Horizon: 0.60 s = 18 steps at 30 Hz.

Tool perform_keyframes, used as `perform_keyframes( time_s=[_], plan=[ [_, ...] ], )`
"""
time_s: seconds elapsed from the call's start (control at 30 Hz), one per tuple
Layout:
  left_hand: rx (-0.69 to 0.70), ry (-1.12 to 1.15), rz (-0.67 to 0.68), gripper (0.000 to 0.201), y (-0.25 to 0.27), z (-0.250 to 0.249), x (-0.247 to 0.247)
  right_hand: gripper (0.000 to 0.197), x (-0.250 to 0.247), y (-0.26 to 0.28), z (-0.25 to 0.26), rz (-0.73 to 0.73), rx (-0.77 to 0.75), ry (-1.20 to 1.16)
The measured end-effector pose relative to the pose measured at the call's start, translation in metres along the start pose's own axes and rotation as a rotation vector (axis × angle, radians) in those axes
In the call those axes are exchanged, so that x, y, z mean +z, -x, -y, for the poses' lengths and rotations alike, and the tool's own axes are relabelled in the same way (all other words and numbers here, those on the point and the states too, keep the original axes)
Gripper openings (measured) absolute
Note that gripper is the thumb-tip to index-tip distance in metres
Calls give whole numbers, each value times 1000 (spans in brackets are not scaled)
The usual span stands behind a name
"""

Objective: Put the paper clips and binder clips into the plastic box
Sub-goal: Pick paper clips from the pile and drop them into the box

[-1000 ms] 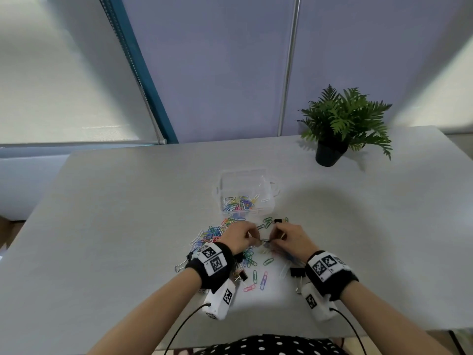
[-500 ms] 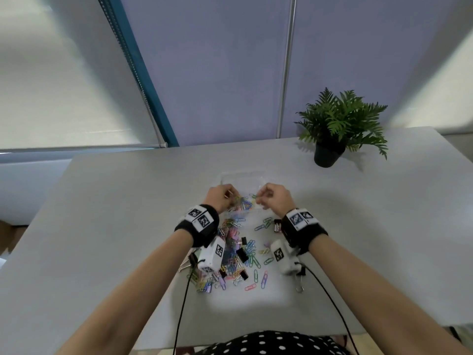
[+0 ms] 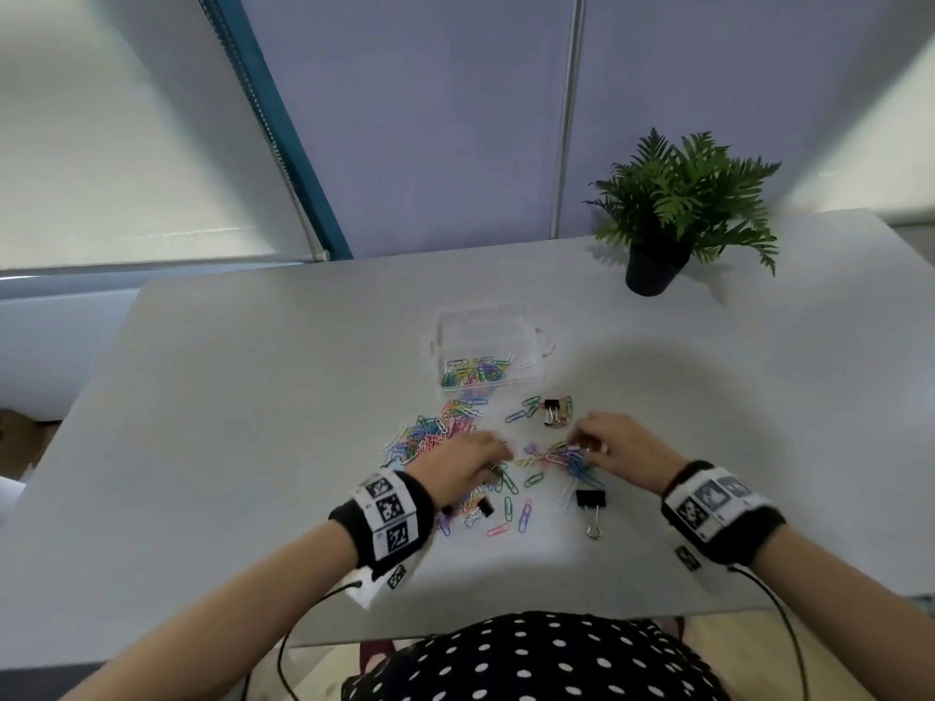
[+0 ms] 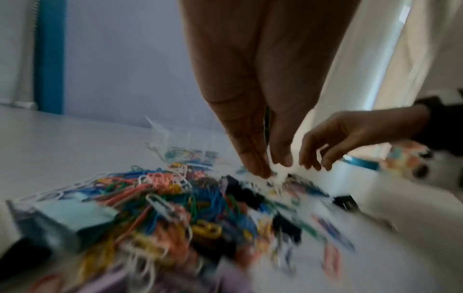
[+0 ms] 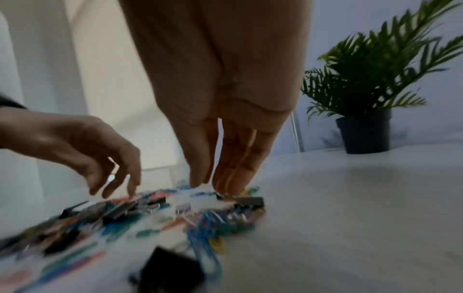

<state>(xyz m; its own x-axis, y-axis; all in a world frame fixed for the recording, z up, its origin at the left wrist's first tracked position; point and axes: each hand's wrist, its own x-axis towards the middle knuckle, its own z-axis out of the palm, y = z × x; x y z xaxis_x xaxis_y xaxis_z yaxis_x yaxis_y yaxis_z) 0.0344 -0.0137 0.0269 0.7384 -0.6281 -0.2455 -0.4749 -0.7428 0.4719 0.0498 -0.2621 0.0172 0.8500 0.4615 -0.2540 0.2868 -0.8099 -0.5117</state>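
Note:
The clear plastic box [image 3: 488, 341] stands mid-table with several coloured paper clips [image 3: 473, 371] in it. In front of it lies a spread of loose paper clips [image 3: 435, 432], with black binder clips [image 3: 589, 498] among them. My left hand [image 3: 501, 455] reaches down into the spread, its fingertips [image 4: 258, 170] touching clips and nothing lifted. The right hand [image 3: 577, 442] points nearly straight fingers [image 5: 233, 184] down beside a black binder clip [image 5: 248, 202], with a gap to the thumb. A pale blue binder clip [image 4: 75, 220] lies close to the left wrist.
A potted fern [image 3: 678, 204] stands at the back right of the grey table [image 3: 253, 397]. Another black binder clip [image 3: 554, 412] lies just right of the box's front. The near table edge [image 3: 506, 629] runs close behind my wrists.
Half a second ago both hands were over the box. They have since come back towards me and down onto the loose clips.

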Motion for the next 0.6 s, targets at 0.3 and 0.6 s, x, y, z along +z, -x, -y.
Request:
perform_keyframes(
  time_s=[0.3,0.6],
  plan=[
    [46,-141,8,48,-25,-36,34,35,45,26,-5,58,-4,87],
    [-152,-176,-76,30,-58,-42,41,34,34,6,2,-91,174,79]
  ],
)
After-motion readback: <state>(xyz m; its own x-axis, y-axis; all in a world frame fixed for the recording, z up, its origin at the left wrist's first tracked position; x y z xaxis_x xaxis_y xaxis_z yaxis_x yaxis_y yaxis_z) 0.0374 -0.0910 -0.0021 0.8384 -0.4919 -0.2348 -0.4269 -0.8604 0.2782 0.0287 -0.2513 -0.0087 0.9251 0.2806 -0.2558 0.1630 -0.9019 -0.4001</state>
